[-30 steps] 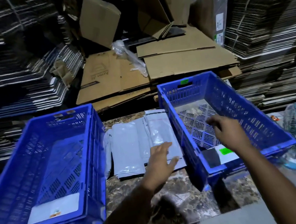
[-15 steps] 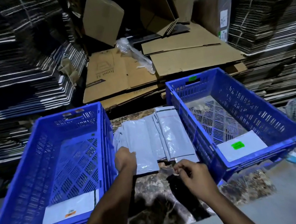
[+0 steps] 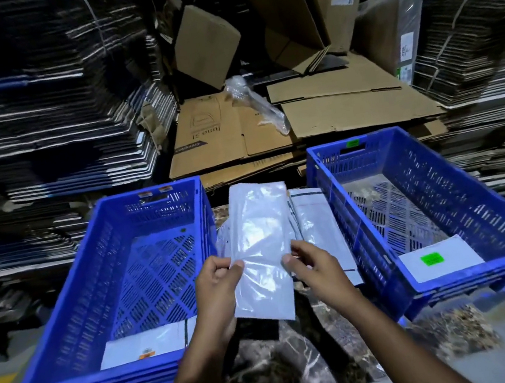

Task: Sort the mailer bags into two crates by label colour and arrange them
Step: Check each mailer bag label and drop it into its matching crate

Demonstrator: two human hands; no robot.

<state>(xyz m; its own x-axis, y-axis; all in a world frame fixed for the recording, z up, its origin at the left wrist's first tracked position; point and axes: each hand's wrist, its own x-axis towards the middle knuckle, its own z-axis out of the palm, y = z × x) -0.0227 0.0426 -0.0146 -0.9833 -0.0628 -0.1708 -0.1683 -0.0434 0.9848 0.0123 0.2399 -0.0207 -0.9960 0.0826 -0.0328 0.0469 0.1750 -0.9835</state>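
Mailer bag (image 3: 260, 248): grey-white and glossy, held up lengthwise above the counter, between the two crates; no label shows on the side facing the camera.
Left hand (image 3: 217, 287): pinches the bag's left edge, thumb on top and fingers curled behind.
Right hand (image 3: 314, 266): pinches the bag's right edge, thumb on the front and fingers curled underneath.
Remaining bags (image 3: 319, 230): lie flat and overlapping on the counter just behind the held bag, partly hidden by it; how many cannot be told.
Left crate (image 3: 77, 310): blue, slotted walls, standing to the left of the bags; one bag with an orange label (image 3: 145, 342) lies flat at its near end.
Right crate (image 3: 482, 193): blue, same build, standing to the right; one bag with a green label (image 3: 440, 258) lies flat at its near end, and a green sticker (image 3: 353, 143) sits on the far rim.
Counter (image 3: 284, 370): dark marbled stone, carrying both crates and the bags.
Background: flattened brown cardboard boxes (image 3: 299, 120) directly behind the crates, tall stacks of flat cartons (image 3: 43, 122) on both sides.
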